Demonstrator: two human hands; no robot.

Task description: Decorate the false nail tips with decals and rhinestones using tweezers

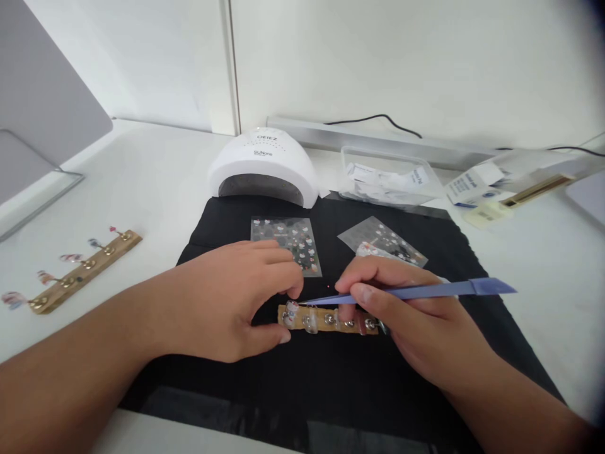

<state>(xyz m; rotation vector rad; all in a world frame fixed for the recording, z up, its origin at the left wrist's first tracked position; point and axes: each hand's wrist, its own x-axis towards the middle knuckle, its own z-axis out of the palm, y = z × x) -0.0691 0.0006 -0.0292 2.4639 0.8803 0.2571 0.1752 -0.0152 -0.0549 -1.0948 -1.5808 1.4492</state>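
Note:
A short wooden strip point(321, 320) with metal studs and several nail tips lies on the black mat. My left hand point(236, 296) steadies its left end, thumb at the near edge and curled forefinger at the far edge. Blue tweezers point(425, 290) are pinched in my right hand point(406, 309), their point reaching left to the clear decorated nail tip point(290, 313) at that end. A right fingertip rests on or just over the strip's middle. Whether the tweezers' point holds a sticker is too small to tell.
Beyond my hands lie one sticker sheet point(312, 249) and another sticker sheet point(382, 239). A white nail lamp point(265, 164) stands behind, beside a clear tray point(425, 189) of packets. Another wooden strip point(89, 268) with nail tips sits left; a small white box point(477, 183) sits right.

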